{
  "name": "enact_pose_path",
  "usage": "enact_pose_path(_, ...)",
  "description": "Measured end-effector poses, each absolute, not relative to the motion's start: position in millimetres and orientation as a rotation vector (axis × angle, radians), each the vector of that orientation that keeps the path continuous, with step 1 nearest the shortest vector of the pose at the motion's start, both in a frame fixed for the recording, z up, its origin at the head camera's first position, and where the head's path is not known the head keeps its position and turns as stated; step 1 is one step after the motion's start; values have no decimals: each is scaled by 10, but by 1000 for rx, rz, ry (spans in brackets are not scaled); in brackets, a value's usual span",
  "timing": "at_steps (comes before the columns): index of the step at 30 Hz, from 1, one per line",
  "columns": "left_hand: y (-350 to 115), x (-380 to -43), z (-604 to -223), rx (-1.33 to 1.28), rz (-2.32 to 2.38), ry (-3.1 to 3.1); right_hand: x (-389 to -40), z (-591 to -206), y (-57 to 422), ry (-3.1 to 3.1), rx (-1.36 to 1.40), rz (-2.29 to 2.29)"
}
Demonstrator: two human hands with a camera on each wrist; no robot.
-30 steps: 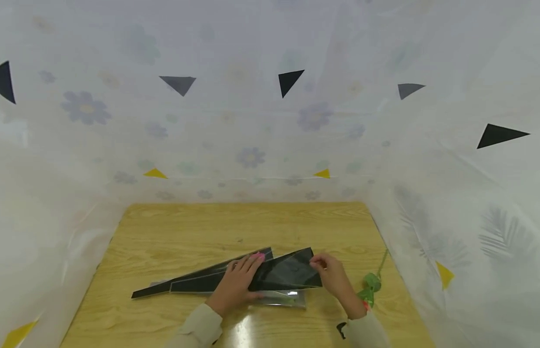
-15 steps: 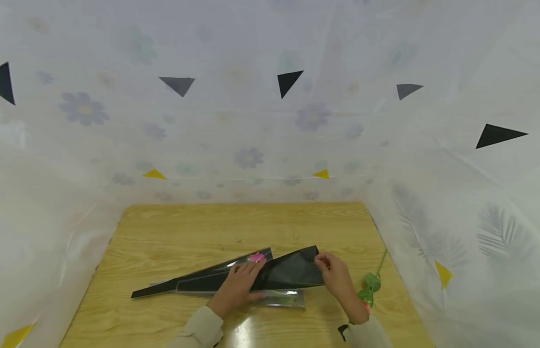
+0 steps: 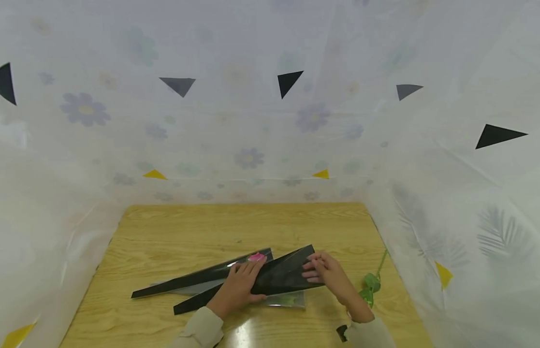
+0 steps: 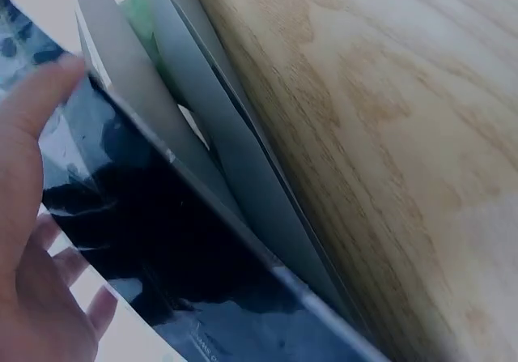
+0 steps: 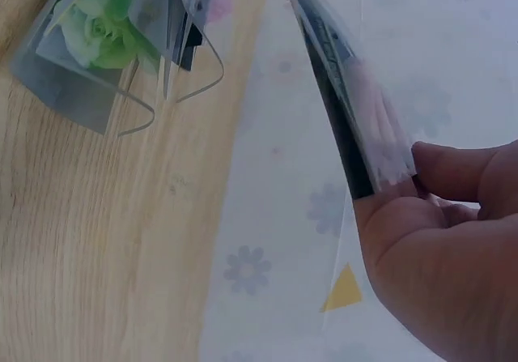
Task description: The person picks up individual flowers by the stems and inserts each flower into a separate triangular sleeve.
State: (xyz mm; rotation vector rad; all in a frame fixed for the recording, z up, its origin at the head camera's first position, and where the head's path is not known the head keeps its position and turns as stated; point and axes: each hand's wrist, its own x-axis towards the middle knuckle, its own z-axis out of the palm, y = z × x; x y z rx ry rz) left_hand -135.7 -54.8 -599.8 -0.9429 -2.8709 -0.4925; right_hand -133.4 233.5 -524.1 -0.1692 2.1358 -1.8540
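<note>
A long black tapered flower sleeve (image 3: pixel 270 280) with a clear front slants between both hands. My left hand (image 3: pixel 239 287) grips its middle, thumb on one side and fingers on the other in the left wrist view. At the wide end, my right hand (image 3: pixel 337 280) has its thumb on the clear film's edge in the right wrist view, its fingers showing through the film. Behind lies another black sleeve (image 3: pixel 187 279) holding a pink rose (image 3: pixel 256 257), partly covered by my left fingers. A clear wrapper (image 3: pixel 287 300) lies partly underneath; the right wrist view shows a green rose (image 5: pixel 97 38) in clear wrap.
A green leafy stem (image 3: pixel 371 282) lies by the table's right edge, partly hidden by my right wrist. Patterned white sheets (image 3: pixel 252 125) hang around the back and sides of the wooden table (image 3: pixel 200 227).
The held sleeve's narrow end has swung toward me, apart from the sleeve with the pink rose. My right fingers have gone from pinching the corner to spreading at the wide end.
</note>
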Motion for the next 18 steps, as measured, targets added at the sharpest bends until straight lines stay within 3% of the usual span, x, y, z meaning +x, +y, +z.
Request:
enact_pose_path(8, -541, -1323, -6000, -925, -471, -2787, -1330, -5138, 2288, 2000, -153, -1934)
enact_pose_path(18, -556, -1354, -5938, -940, -458, -2639, -1362, -5186, 2316, 1964, -217, -1700)
